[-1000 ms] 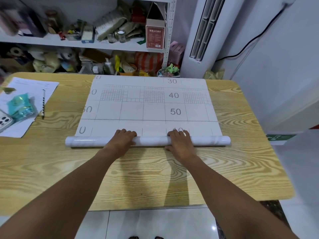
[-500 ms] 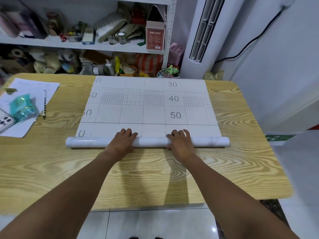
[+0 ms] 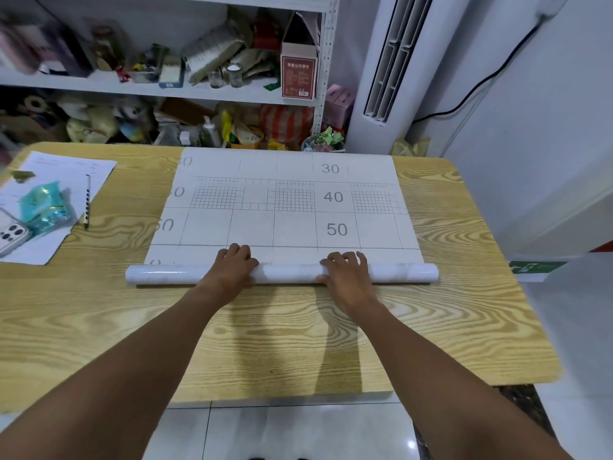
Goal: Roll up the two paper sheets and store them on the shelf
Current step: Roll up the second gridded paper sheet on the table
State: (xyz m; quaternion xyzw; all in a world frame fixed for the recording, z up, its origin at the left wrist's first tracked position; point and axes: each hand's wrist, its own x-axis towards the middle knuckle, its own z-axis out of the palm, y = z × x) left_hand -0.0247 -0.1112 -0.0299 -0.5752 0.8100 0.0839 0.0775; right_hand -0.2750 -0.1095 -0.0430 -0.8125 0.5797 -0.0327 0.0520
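A large white sheet printed with grids and the numbers 30, 40, 50 lies flat on the wooden table. Its near end is wound into a glossy white roll that spans the sheet's width. My left hand grips the roll left of centre, fingers curled over its top. My right hand grips it right of centre, thumb on the near side and fingers over the far side. Whether a second sheet lies inside the roll or under the flat part cannot be told.
At the table's left lie a printed page, a pencil, a teal packet and a phone. Behind the table stands a cluttered white shelf with a red box. A tall air conditioner stands to its right.
The roll has advanced away from me over the sheet, covering the lowest printed number. Both hands stayed on the roll and moved forward with it.
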